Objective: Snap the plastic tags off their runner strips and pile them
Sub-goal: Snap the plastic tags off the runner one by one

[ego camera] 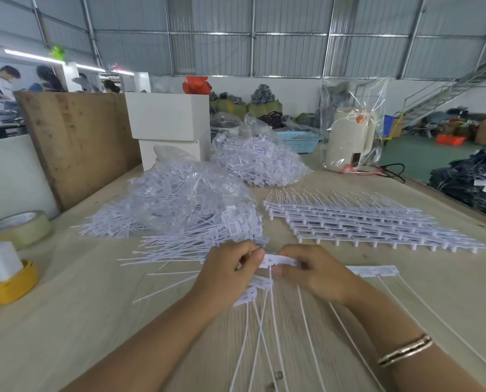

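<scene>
Both hands pinch the runner strip (281, 261) dead centre, left hand (230, 274) and right hand (318, 274) each in a tight grip, loose tags (196, 244) piled at eleven o'clock.

no readable text, labels or numbers anywhere

Runner strip (281, 260) middle behind the hands; tag tails (267, 349) past bottom edge.

I was looking into a factory packing hall. Corrugated metal walls (287, 35) rose behind the plywood worktable (66, 321); bagged white tags (185, 193) lay heaped on that table, a steel staircase (448, 91) climbed to its far right, and workers (4, 80) stood beyond its left end.
</scene>
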